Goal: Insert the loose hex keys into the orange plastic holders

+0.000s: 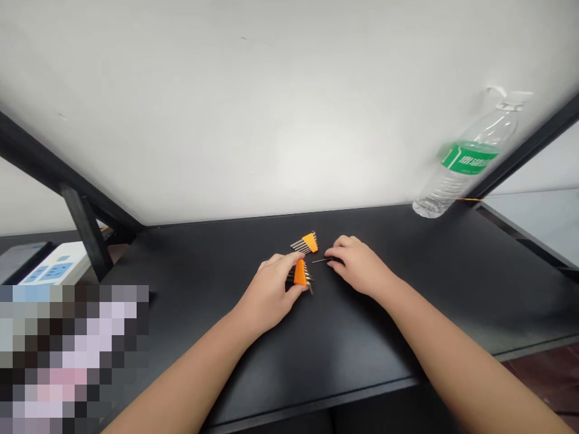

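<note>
- In the head view, our left hand [274,290] grips an orange key holder [300,273] between thumb and fingers, over the black table [357,346].
- Our right hand [360,264] pinches a thin metal key [319,261] just to its right.
- A second orange holder [310,242], fanned with keys [298,245], lies just beyond.

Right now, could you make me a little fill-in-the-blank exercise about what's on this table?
The left hand grips a holder coloured ____.
The right hand pinches a thin rod pointing to the person's ____.
The label on the bottle is coloured ____.
The table is coloured ____.
Missing words: orange; left; green; black.
</note>
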`<state>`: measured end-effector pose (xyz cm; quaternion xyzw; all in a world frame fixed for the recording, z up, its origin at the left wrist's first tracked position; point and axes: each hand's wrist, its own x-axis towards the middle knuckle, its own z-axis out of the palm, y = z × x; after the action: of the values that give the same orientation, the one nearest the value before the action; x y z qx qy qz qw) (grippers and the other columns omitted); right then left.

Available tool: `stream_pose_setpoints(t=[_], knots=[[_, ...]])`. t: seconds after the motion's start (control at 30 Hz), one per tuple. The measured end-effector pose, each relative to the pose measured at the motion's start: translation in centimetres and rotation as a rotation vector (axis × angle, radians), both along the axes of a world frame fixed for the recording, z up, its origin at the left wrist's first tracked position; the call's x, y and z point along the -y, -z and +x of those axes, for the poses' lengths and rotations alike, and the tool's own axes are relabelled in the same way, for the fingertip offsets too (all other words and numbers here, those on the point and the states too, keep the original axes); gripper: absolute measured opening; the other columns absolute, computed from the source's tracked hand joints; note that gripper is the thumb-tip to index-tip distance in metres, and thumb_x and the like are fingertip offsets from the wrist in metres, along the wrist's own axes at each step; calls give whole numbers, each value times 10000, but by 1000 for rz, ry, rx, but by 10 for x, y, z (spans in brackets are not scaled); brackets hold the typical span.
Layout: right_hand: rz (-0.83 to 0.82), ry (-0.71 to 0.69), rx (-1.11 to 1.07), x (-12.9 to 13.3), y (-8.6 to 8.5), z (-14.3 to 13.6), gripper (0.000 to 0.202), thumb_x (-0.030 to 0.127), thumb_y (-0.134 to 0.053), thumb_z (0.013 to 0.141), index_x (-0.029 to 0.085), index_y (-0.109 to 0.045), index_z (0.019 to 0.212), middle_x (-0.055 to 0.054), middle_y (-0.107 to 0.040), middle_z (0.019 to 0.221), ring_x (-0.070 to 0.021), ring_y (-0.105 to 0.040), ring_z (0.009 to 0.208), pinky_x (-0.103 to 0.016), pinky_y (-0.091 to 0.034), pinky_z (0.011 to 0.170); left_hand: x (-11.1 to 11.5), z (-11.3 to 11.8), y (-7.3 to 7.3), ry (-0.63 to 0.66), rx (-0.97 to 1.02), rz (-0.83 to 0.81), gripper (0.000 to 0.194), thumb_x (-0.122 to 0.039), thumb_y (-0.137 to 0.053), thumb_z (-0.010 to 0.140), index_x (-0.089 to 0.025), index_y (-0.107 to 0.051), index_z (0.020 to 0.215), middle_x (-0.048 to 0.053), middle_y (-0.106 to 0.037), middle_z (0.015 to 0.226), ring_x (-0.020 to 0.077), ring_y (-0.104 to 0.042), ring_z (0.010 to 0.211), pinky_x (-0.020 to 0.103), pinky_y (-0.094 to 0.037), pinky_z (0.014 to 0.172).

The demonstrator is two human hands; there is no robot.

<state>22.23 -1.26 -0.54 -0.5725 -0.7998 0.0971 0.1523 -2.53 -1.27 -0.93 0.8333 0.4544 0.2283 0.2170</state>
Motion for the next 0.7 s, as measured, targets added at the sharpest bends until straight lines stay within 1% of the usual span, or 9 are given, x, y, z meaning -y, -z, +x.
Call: stream_pose_setpoints(t=[0.1, 0.2, 0.3, 0.4, 0.5, 0.6, 0.7], knots=[[-2, -10, 153, -1, -4, -10, 172, 135, -565, 954, 193, -716, 896, -89, -658, 966, -231, -579, 910, -344, -435, 778, -1, 1, 0, -3, -1, -16, 484, -241, -723, 863, -261, -606, 1332, 80, -678, 1220, 274, -666, 1127, 455, -565, 979], [-15, -19, 196, 4, -7, -20, 130, 76, -597, 857, 178, -642, 789, -96, -653, 902, -225, -582, 855, -329, -428, 730, -3, 1, -1, 18, 9, 6, 475, -210, -713, 850, -266, -621, 1313, 71, -690, 1190, 270, -667, 1123, 442, -569, 970], [-51, -24, 146, 8, -8, -23, 126, 76, -604, 809, 187, -597, 751, -78, -637, 864, -196, -575, 773, -305, -417, 672, -4, 1, -1, 33, 18, 8, 464, -216, -705, 851, -272, -631, 1305, 63, -701, 1162, 267, -674, 1110, 430, -573, 960], [-72, -20, 134, 10, -8, -23, 143, 74, -589, 803, 192, -570, 725, -65, -623, 838, -173, -552, 695, -296, -385, 626, -5, 1, 0, 32, 26, 9, 463, -234, -698, 856, -276, -629, 1312, 63, -703, 1174, 266, -678, 1102, 426, -577, 951], [-71, -40, 100, 10, -8, -21, 168, 61, -577, 799, 196, -540, 706, -51, -612, 803, -160, -533, 664, -290, -356, 616, -5, 1, -1, 35, 29, 12, 464, -227, -700, 852, -275, -632, 1308, 62, -708, 1170, 266, -678, 1099, 425, -577, 947], [-7, -79, -41, 12, -10, -21, 167, 67, -553, 835, 201, -526, 740, -12, -591, 756, -143, -514, 660, -271, -348, 626, -4, 2, -3, 50, 28, 11, 450, -237, -712, 848, -284, -645, 1290, 53, -717, 1146, 263, -680, 1085, 424, -573, 949], [62, -132, -142, 14, -11, -21, 165, 71, -542, 869, 201, -534, 767, 3, -583, 759, -135, -504, 681, -258, -355, 650, -3, 3, -5, 52, 16, 11, 447, -240, -714, 855, -285, -644, 1295, 45, -724, 1129, 261, -678, 1078, 435, -560, 965]])
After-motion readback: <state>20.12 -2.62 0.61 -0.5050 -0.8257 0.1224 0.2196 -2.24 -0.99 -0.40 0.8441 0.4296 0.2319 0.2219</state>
